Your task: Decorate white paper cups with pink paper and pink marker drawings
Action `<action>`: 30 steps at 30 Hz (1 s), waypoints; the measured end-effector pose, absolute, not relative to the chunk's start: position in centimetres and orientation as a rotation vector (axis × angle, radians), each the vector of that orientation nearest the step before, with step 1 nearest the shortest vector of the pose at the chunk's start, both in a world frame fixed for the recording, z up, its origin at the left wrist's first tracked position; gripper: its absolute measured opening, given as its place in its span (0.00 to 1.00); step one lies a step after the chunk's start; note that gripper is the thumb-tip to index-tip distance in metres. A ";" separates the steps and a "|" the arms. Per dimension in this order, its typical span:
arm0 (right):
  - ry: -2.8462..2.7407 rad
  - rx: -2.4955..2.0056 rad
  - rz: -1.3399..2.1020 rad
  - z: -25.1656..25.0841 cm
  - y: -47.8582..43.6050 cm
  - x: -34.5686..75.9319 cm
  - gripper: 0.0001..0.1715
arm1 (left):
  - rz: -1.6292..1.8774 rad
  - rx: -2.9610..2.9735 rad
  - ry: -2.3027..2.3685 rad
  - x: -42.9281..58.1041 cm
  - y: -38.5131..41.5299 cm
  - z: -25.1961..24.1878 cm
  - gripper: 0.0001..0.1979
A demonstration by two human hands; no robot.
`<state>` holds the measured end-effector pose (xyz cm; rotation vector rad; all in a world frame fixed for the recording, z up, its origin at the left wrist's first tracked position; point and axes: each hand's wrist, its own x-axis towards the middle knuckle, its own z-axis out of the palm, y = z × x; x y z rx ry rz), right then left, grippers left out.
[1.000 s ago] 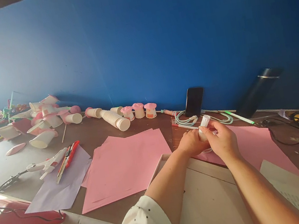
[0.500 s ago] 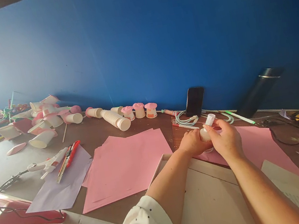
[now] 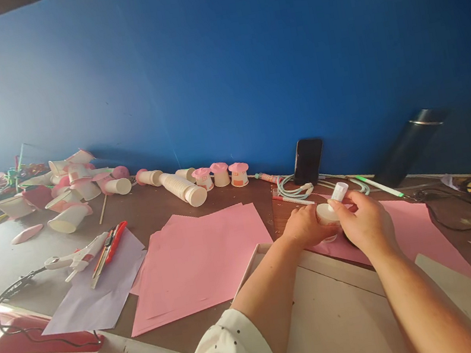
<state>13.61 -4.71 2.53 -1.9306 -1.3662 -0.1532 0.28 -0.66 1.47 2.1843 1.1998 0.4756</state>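
My left hand is wrapped round a white paper cup, held bottom up above the pink paper on the right. Between the thumb and fingers of my right hand is a white glue stick, tilted, with its lower end at the cup's bottom. My fingers cover that lower end and much of the cup's side. Pink paper lies beneath and behind both hands.
A stack of pink sheets lies left of my arms. Further left, a red cutter and a glue gun rest on lilac paper. Pink-topped cups, a phone and a dark bottle stand along the blue wall.
My right hand and the glue stick have shifted slightly right, and the stick leans more. The cup's bottom shows more. My left hand still holds the cup in nearly the same place.
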 end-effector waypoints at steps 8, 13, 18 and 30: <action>-1.138 -1.725 -0.024 3.1 -6.1 14.0 0.24 | 0.503 2.175 1.198 0.4 -0.5 1.2 0.31; -1.099 -1.665 -0.075 3.1 -6.0 13.6 0.23 | 0.511 2.184 1.194 0.4 -0.5 1.1 0.33; -1.150 -1.723 -0.122 2.7 -5.6 13.4 0.24 | 0.526 2.197 1.190 0.4 -0.4 0.8 0.31; -1.387 -1.706 -0.235 1.7 -4.4 13.2 0.23 | 0.487 2.200 1.196 0.3 -0.7 1.4 0.28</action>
